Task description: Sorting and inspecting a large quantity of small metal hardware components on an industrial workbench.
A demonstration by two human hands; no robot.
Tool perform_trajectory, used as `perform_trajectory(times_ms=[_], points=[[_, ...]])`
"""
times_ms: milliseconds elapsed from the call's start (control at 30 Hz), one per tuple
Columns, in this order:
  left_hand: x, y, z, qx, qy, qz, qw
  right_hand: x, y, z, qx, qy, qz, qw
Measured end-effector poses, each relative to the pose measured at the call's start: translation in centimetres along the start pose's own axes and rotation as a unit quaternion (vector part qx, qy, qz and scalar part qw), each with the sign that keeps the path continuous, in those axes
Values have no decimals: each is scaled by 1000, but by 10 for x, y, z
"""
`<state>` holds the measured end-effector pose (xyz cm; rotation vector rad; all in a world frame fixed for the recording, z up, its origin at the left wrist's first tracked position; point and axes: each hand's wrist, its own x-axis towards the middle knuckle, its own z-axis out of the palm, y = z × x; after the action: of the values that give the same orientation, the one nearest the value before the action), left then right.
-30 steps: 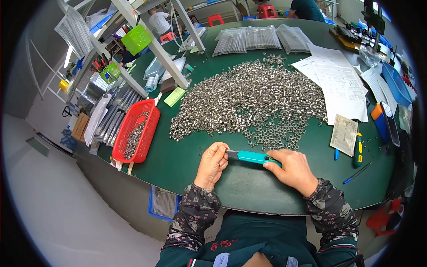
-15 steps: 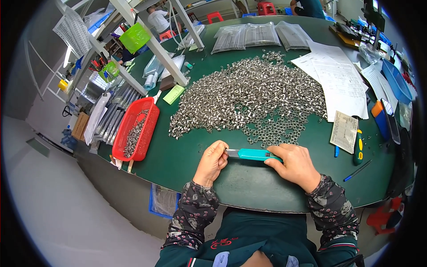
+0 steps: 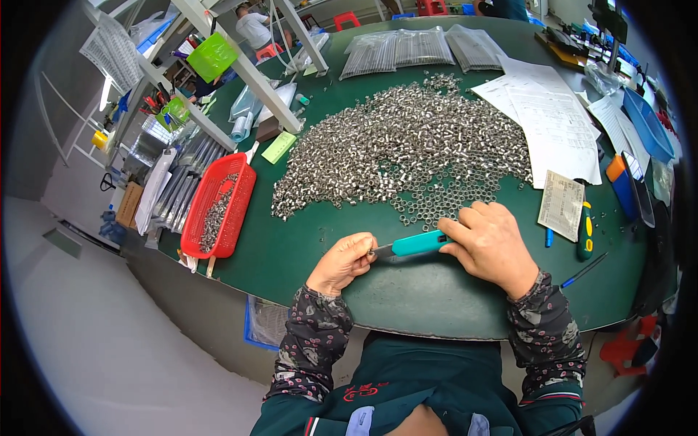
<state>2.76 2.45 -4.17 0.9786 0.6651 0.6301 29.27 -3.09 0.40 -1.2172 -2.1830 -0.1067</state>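
My right hand [image 3: 493, 245] is wrapped round a utility knife [image 3: 416, 244] with a teal handle, and its blade points left. My left hand [image 3: 340, 263] pinches a tiny metal piece [image 3: 372, 252], likely one of the small rings, mostly covered by the fingertips. The knife's blade tip meets this piece at the left fingers. Just beyond both hands spreads a large heap of small shiny metal rings [image 3: 400, 145] on the green table [image 3: 429, 294]. Closer to my right hand, the rings lie loose in a single layer.
A red basket [image 3: 243, 182] with rings inside stands at left. Bagged rods [image 3: 422, 49] lie at the back. Paper sheets [image 3: 556, 123], a yellow-green screwdriver [image 3: 585, 232] and a pen [image 3: 584, 270] are on the right. White shelf legs [image 3: 233, 58] rise at back left.
My right hand has lifted and moved slightly away, tilting the knife's handle end upward. The left hand has stayed nearly in place, pinching the piece at the blade tip.
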Motion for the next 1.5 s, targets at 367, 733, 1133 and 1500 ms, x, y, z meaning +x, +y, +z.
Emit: perform_trajectory(times_ms=[367, 733, 1133, 1500], points=[[4, -6, 5, 0, 24, 62, 998, 6, 1, -2, -87, 72, -51, 992], [8, -7, 9, -24, 156, 213, 964, -6, -8, 21, 231, -105, 226, 941], [10, -10, 12, -31, 115, 238, 964, -10, -4, 29, 327, -173, 268, 889], [9, -12, 6, -46, 100, 214, 970, -7, -9, 23, 217, -141, 240, 936]])
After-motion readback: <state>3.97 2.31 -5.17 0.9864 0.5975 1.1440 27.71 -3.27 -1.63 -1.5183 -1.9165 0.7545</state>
